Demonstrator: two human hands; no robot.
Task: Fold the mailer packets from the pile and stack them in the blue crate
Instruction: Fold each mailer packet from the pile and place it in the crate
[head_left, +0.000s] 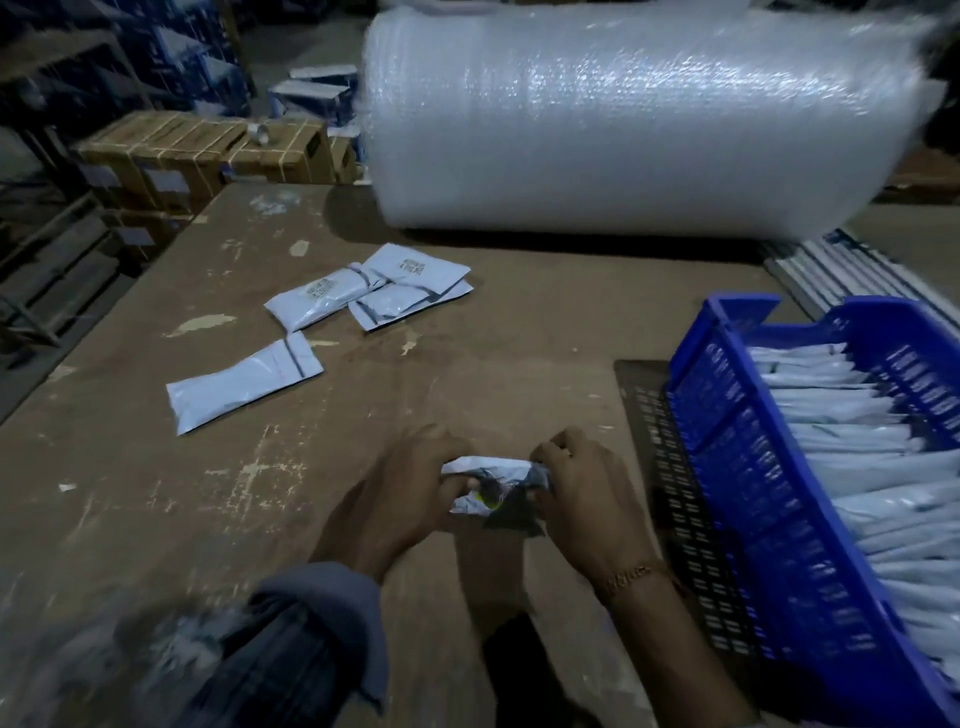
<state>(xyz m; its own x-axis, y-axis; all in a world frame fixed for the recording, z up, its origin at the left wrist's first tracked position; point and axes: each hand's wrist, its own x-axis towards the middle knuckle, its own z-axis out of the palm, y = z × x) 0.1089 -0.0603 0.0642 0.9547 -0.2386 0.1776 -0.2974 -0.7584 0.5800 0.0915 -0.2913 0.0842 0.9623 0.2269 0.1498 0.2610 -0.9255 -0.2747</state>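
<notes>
Gripping one crumpled mailer packet (496, 491) between them, the left hand (402, 499) and right hand (587, 499) are curling their fingers round its two ends just above the tabletop (467, 374). Four more packets (363, 291) are lying farther back to the left. To the right, the blue crate (737, 467) is holding a row of folded packets (852, 441).

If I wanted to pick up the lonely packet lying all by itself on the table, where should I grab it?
Probably by its flat sealed flap end, the far right tip of the lone packet. It lies flat on the table, apart from the other packets, so nothing blocks it. Come from above, pinching that thin end between thumb and fingers; the middle looks puffier and harder to pinch.
</notes>
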